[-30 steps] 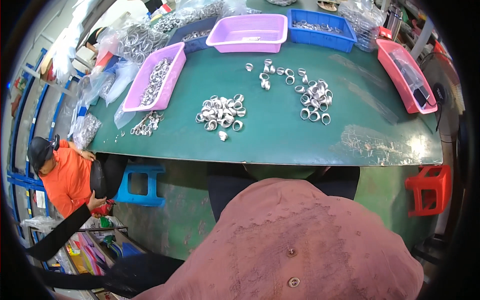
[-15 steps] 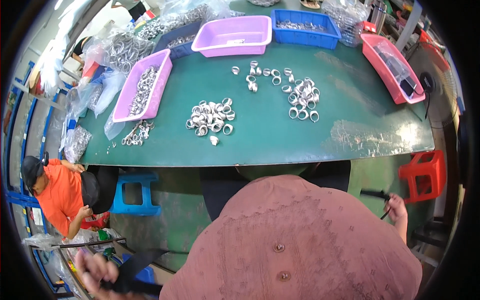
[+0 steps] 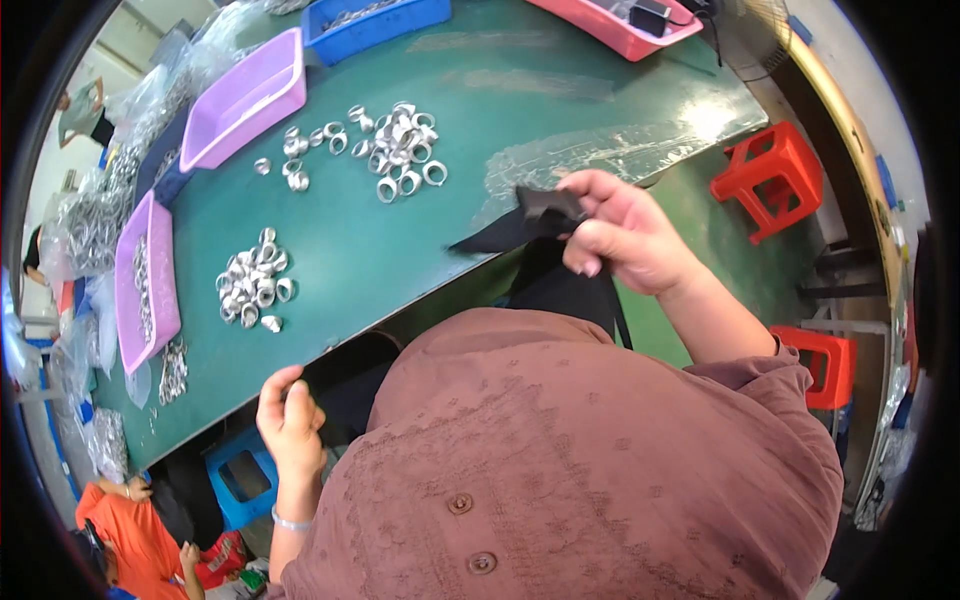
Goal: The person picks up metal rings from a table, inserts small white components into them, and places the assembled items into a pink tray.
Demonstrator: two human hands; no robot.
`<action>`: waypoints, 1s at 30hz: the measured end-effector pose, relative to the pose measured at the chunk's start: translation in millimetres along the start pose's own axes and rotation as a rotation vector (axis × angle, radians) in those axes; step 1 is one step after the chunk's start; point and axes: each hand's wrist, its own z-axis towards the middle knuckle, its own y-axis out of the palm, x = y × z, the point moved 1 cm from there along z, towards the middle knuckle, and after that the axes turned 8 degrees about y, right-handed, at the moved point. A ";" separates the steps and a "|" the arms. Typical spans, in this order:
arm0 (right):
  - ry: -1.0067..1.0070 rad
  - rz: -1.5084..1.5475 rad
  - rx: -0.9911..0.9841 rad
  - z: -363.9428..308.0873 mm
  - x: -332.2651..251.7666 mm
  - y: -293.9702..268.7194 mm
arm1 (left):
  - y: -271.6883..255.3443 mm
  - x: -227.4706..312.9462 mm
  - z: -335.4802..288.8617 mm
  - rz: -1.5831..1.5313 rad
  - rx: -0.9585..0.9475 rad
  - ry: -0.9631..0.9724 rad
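Note:
My right hand (image 3: 630, 235) is raised over the front edge of the green table (image 3: 400, 245), its fingers pinched on a black strap (image 3: 500, 235) with a dark buckle-like end. The strap's free end points left over the tabletop. Lower left, just off the table edge, my left hand (image 3: 290, 420) has its fingers curled in and the thumb up; nothing shows in it. The nearest things to it are silver metal rings in a pile (image 3: 252, 280). Farther back lies a second pile of rings (image 3: 403, 150), with several loose rings (image 3: 296, 145) to its left.
Purple bins (image 3: 245, 105) (image 3: 147, 290), a blue bin (image 3: 375, 30) and a pink bin (image 3: 620, 30) line the table's sides. Small metal pieces (image 3: 173, 372) lie at the left. A red stool (image 3: 770, 180) and a blue stool (image 3: 240, 480) stand nearby. A person in orange (image 3: 140, 530) sits lower left.
My view has turned, so the table now slants. My right hand has come up and inward with a black strap. My left hand has risen toward the table edge, and its black strap no longer shows.

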 end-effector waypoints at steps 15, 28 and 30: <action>0.422 -0.429 -0.418 54.5 116.4 66.3 | 31.2 -44.9 -15.1 0.177 -0.266 0.039; 0.142 -0.656 -0.379 55.4 116.1 71.7 | 61.4 -41.7 0.5 0.189 -0.615 -0.009; 0.173 -0.488 -0.404 54.2 117.1 73.6 | 64.9 -42.5 1.7 0.040 -0.608 -0.078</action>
